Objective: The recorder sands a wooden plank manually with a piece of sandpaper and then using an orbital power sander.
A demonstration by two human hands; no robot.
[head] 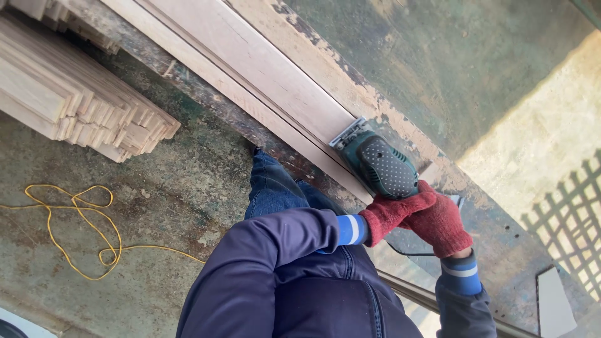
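Observation:
A green electric sander point(379, 164) rests flat on the end of a long pale wooden board point(263, 75) that lies on a worn workbench point(350, 94). Both my hands wear red knit gloves. My left hand point(388, 216) grips the rear of the sander from the near side. My right hand point(441, 222) is wrapped over the sander's back next to it. Dark blue sleeves with blue-and-white cuffs cover my arms. A black cord point(407, 251) trails from under my hands.
A stack of several pale wooden strips point(75, 94) lies at the upper left. A yellow cable point(81, 228) loops on the stained concrete floor point(175, 188). A fence shadow falls across the sunlit ground point(563, 194) at the right. A small white slab point(554, 303) sits at the lower right.

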